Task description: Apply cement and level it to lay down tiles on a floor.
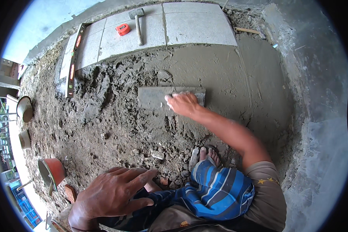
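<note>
- Right hand (183, 103): fingers clasp the plastering trowel (158, 96), blade flat on the wet mortar bed (220, 77), below the laid tiles (197, 23).
- Left hand (112, 193): fingers spread, empty, resting on the knee, likely for balance.

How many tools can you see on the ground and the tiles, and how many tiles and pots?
Trowel under the right hand: 1
Hammer: 1
Orange tape measure: 1
Long level: 1
Grey tiles: at least 4
Round pots at the left edge: 3
Total: at least 11
</note>
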Action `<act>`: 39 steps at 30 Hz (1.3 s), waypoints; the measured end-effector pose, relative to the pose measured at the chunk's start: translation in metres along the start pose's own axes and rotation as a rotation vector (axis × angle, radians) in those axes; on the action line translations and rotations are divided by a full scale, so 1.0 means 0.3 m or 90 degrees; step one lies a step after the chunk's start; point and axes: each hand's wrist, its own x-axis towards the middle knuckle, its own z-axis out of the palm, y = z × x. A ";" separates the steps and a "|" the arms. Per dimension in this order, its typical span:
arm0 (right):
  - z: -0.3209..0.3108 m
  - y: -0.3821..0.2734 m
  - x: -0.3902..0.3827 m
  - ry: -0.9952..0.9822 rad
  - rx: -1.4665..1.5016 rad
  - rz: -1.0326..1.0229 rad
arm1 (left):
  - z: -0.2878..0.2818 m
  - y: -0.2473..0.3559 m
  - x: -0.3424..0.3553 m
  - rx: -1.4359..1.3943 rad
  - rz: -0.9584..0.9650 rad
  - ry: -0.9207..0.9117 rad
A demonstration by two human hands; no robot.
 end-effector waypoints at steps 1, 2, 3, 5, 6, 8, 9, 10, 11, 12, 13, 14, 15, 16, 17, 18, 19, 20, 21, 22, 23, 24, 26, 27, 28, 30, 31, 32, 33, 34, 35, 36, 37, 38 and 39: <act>-0.045 0.021 0.029 0.065 -0.048 -0.021 | 0.002 0.004 0.005 -0.001 -0.011 -0.007; -0.087 0.060 0.060 0.067 -0.038 0.009 | 0.000 0.010 0.005 -0.001 -0.017 -0.007; -0.129 0.105 0.088 0.068 -0.027 0.039 | -0.001 0.017 0.009 0.000 -0.033 -0.005; -0.214 0.190 0.118 0.131 0.020 0.158 | 0.002 0.018 0.017 0.001 -0.056 -0.005; -0.241 0.250 0.134 0.171 0.031 0.211 | 0.006 0.015 0.019 0.007 -0.050 -0.005; -0.230 0.337 0.163 0.196 0.060 0.200 | 0.008 0.000 0.011 0.016 -0.041 -0.011; -0.222 0.328 0.167 0.182 0.109 0.161 | 0.015 -0.010 -0.003 -0.008 -0.052 -0.021; -0.213 0.317 0.168 0.169 0.156 0.123 | 0.018 -0.016 -0.015 -0.032 -0.062 -0.032; -0.183 0.263 0.158 0.132 0.150 0.079 | 0.021 -0.014 -0.028 -0.035 -0.066 -0.030; -0.134 0.205 0.114 0.095 0.139 0.042 | 0.021 -0.015 -0.029 -0.018 -0.074 -0.015; -0.081 0.170 0.051 0.030 0.148 0.041 | 0.021 -0.016 -0.020 0.001 -0.076 -0.001; -0.067 0.096 -0.033 0.022 0.078 -0.007 | 0.021 -0.024 -0.017 -0.002 -0.076 0.000; -0.107 0.015 -0.100 -0.134 0.075 0.016 | 0.019 -0.027 -0.015 0.002 -0.076 0.009; -0.053 0.019 -0.178 -0.101 0.019 -0.028 | 0.014 -0.031 -0.005 0.008 -0.063 0.017; -0.007 0.050 -0.247 -0.041 0.014 -0.057 | 0.010 -0.042 0.006 0.009 -0.046 0.014; -0.037 0.056 -0.268 -0.068 0.024 0.002 | 0.012 -0.039 -0.002 -0.003 -0.042 0.009; -0.068 0.067 -0.288 -0.096 0.033 0.061 | 0.014 -0.041 -0.010 -0.016 -0.037 0.005; -0.086 0.128 -0.313 -0.029 0.028 0.152 | 0.014 -0.036 -0.019 -0.016 -0.037 0.003; -0.108 0.206 -0.354 0.038 0.018 0.244 | 0.014 -0.037 -0.024 -0.024 -0.031 -0.001; -0.123 0.277 -0.406 0.140 0.012 0.320 | 0.015 -0.033 -0.026 -0.028 -0.026 -0.001; -0.121 0.339 -0.457 0.184 -0.009 0.382 | 0.013 -0.031 -0.026 -0.026 -0.014 -0.001; -0.084 0.336 -0.448 0.190 -0.005 0.386 | 0.007 -0.019 -0.038 -0.028 -0.022 -0.017; -0.009 0.259 -0.437 0.331 0.238 0.266 | 0.004 -0.004 -0.071 -0.025 -0.016 -0.040; 0.000 0.153 -0.401 0.284 0.357 0.233 | 0.010 -0.004 -0.080 -0.037 -0.018 -0.015; 0.033 0.058 -0.352 0.235 0.450 0.152 | 0.004 -0.004 -0.076 -0.046 -0.019 0.012; -0.016 -0.159 -0.268 0.045 0.547 0.094 | -0.010 0.010 -0.049 -0.027 -0.037 -0.007; 0.043 -0.215 -0.212 0.096 0.509 -0.018 | -0.011 0.014 -0.030 -0.017 -0.031 -0.011; 0.134 -0.253 -0.142 0.210 0.460 -0.126 | -0.013 0.020 -0.011 -0.006 -0.026 -0.015; 0.137 -0.292 -0.084 0.096 0.398 -0.137 | -0.016 0.024 0.001 0.004 -0.015 -0.021; 0.129 -0.327 -0.044 -0.030 0.292 -0.102 | -0.015 0.031 0.008 -0.001 -0.016 -0.019; 0.145 -0.334 0.010 -0.032 0.254 -0.111 | -0.016 0.038 0.015 -0.007 -0.015 -0.017; 0.139 -0.327 0.042 -0.036 0.215 -0.125 | -0.017 0.039 0.017 -0.001 -0.006 -0.021; 0.142 -0.290 0.038 -0.031 0.214 -0.117 | -0.018 0.038 0.018 -0.012 -0.011 -0.021; 0.117 -0.259 0.020 0.008 0.244 -0.032 | -0.016 0.032 0.012 -0.029 -0.026 -0.015; 0.085 -0.240 -0.024 0.044 0.274 0.052 | -0.012 0.025 0.004 -0.032 -0.032 -0.013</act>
